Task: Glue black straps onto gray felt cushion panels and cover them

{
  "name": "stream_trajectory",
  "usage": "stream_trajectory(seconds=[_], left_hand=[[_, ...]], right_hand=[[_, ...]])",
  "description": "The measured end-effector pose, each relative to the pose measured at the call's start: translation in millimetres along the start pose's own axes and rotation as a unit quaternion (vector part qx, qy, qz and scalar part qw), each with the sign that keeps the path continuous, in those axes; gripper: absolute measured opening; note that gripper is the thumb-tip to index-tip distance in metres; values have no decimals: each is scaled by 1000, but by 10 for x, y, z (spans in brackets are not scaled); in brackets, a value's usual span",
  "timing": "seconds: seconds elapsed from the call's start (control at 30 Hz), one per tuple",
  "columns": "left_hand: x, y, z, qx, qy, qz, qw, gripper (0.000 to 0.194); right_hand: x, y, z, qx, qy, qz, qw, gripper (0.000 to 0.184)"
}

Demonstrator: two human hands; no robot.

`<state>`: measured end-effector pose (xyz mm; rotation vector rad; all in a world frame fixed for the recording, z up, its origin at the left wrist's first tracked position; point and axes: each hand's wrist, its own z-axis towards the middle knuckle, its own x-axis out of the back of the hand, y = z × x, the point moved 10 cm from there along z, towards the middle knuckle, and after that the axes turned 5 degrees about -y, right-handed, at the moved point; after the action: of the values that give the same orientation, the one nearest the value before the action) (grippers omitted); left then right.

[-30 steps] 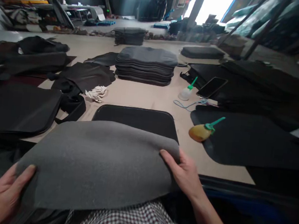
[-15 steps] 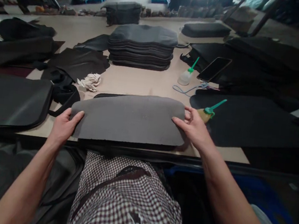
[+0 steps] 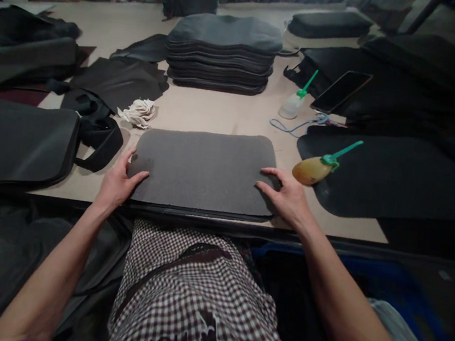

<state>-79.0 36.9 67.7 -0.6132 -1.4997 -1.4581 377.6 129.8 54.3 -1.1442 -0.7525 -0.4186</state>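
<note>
A dark grey panel [image 3: 205, 170] with rounded far corners lies flat at the near table edge, over a black layer that shows along its front. At its left end, my left hand [image 3: 118, 180] is open, the thumb on top and the forefinger beside the edge. My right hand [image 3: 288, 196] is open at the other end, with thumb and forefinger apart on the panel's surface. Its remaining fingers are partly hidden. Just right of that hand lies a bottle of yellowish liquid [image 3: 312, 171] with a green nozzle.
Behind the panel stands a stack of black panels [image 3: 222, 55]. White cloth [image 3: 137, 112] and a black strap [image 3: 104, 148] lie left. Rightward are a clear bottle [image 3: 290, 106], a phone [image 3: 341, 91], blue cord [image 3: 290, 127] and a large black sheet [image 3: 394, 178]. More black panels [image 3: 17, 141] sit far left.
The grey panel, held tilted up before, has come down flat over the black layer. Both hands have moved inward along its ends, and their grip has loosened.
</note>
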Motion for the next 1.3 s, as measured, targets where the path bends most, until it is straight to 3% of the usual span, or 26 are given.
stream_trajectory(seconds=[0.23, 0.73, 1.3], left_hand=[[2, -36, 6, -12, -3, -46, 999, 63], [6, -89, -47, -5, 1, -68, 998, 62], [-47, -75, -107, -3, -3, -35, 999, 59]], right_hand=[[22, 20, -45, -18, 7, 10, 1000, 38], [102, -33, -53, -47, 20, 30, 998, 39], [11, -82, -41, 10, 13, -17, 1000, 34]])
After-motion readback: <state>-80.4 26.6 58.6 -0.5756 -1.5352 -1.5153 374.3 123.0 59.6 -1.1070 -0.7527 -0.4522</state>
